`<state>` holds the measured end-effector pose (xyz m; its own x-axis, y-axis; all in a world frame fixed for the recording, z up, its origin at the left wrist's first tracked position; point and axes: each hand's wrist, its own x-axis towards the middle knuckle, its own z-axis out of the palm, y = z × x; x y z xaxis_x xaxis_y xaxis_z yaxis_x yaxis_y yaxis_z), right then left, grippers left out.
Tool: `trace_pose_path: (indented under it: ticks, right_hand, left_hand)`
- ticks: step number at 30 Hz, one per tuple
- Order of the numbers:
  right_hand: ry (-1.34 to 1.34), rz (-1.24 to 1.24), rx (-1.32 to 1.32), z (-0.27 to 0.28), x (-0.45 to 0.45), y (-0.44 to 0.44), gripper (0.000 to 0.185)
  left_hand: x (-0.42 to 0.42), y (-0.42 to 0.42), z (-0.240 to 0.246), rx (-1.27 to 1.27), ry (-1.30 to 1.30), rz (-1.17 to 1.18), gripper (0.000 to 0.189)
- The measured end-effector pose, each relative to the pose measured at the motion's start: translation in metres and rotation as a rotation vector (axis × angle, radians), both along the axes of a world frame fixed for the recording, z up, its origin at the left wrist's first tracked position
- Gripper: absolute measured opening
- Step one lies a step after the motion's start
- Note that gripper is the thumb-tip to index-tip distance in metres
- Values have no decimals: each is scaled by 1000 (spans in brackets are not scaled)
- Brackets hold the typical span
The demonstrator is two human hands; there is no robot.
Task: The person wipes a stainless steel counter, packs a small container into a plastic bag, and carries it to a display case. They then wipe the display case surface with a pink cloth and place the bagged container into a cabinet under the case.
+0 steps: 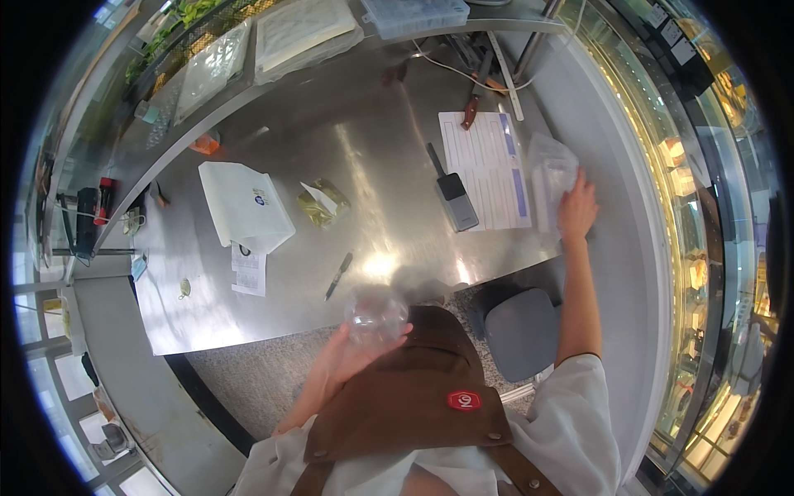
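Note:
In my left hand [356, 359], at the table's front edge, is a round clear plastic container [375, 316]. It is see-through and partly blurred. My right hand [577, 208] reaches to the far right end of the table, its fingers against the right edge of a clear plastic bag [549, 177]. Whether those fingers grip the bag or only touch it, I cannot tell. What the bag holds is indistinct. Left of it lies a printed ruled sheet [493, 186], with a grey handheld device with a black antenna [458, 201] over its left edge.
A stainless steel table [384, 167] carries a white paper bag [242, 201], a receipt [249, 273], a crumpled gold wrapper [319, 208], a pen [339, 276] and a wooden-handled knife [471, 111]. A grey stool [522, 335] stands below. A shelf [496, 26] spans the back.

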<state>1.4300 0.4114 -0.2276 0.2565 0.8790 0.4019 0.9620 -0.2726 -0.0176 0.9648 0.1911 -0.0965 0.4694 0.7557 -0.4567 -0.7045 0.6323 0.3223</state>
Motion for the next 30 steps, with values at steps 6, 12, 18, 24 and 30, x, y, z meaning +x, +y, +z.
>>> trace_pose_path:
  ticks: [6,12,18,24,30]
  right_hand:
    - [748,-46,-39,5,0,-21,25]
    - [1600,-415,474,72,-42,-166,36]
    - [1770,-477,667,89,-100,-347,32]
    - [1264,-877,474,54,-146,-532,30]
    - [1298,-925,755,6,-156,-649,46]
  left_hand:
    - [-9,15,-20,-45,-37,-170,79]
    - [-4,63,-50,36,-12,-480,66]
    - [44,77,-50,99,-18,-798,58]
    - [121,25,-42,196,-52,-1127,50]
    - [160,-81,-45,137,130,-1258,51]
